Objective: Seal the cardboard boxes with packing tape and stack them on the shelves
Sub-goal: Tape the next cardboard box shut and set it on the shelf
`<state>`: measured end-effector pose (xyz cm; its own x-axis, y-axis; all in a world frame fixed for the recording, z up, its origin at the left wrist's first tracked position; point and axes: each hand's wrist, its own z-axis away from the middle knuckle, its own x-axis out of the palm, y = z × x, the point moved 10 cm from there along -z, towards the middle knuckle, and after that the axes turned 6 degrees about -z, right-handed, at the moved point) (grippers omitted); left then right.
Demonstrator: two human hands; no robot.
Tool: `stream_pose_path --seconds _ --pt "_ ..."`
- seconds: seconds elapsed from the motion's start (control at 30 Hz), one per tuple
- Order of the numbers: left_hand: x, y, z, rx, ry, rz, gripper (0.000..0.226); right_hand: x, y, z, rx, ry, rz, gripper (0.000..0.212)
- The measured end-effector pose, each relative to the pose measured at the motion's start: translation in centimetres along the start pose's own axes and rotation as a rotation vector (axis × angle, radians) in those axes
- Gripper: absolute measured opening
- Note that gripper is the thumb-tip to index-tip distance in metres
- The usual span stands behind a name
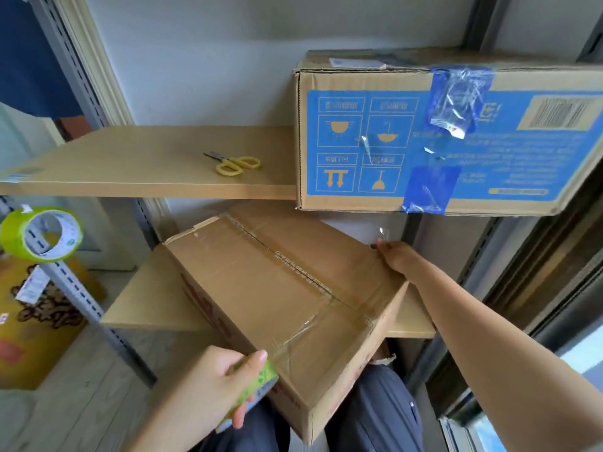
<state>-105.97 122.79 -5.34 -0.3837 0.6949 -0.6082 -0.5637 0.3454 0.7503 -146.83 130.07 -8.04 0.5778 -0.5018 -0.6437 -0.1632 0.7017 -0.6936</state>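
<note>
Two hands work one box [287, 288], which sits askew on the lower shelf [156, 308], its near end overhanging the front edge above the person's lap. The left hand [215, 380] grips a green tape roll [257, 383] at the box's near corner — clear tape runs along the top seam. The right hand [396, 256] presses the far corner, fingers fairly straight. On the upper shelf [130, 171] lie yellow scissors [236, 164] mid-board — a taped blue-printed box [456, 132] fills its right end.

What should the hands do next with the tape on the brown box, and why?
Probably press the strip flat along the box seam. The left hand grips the green tape roll at the near edge, the right hand holds the far edge, and the tape looks wrinkled near the roll.
</note>
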Motion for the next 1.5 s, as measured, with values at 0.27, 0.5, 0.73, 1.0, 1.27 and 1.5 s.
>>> stream_pose_path --seconds 0.27,0.5,0.73,1.0,1.27,1.5 --pt "2.6 -2.8 -1.2 -0.069 -0.074 0.011 0.056 0.5 3.5 0.8 0.367 -0.105 -0.184 0.049" --pt "3.0 -2.0 -1.4 -0.02 -0.107 0.112 0.057 -3.7 -2.7 0.8 0.012 0.402 0.539 0.042" --pt "3.7 -2.3 -2.4 -0.035 -0.134 0.219 0.044 13.1 -7.9 11.4 -0.473 0.032 0.639 0.09" --pt "5.5 -3.7 -2.1 0.05 -0.213 0.31 0.043 19.1 -8.1 18.4 -0.672 -0.177 0.696 0.108" --pt "6.6 -6.1 -0.4 0.096 -0.193 0.496 0.043 19.8 -8.2 17.4 -0.69 -0.304 0.818 0.119" --pt "9.8 -7.7 -3.1 -0.028 -0.119 0.412 0.049 19.9 -8.3 18.9 -0.716 -0.364 0.854 0.119"
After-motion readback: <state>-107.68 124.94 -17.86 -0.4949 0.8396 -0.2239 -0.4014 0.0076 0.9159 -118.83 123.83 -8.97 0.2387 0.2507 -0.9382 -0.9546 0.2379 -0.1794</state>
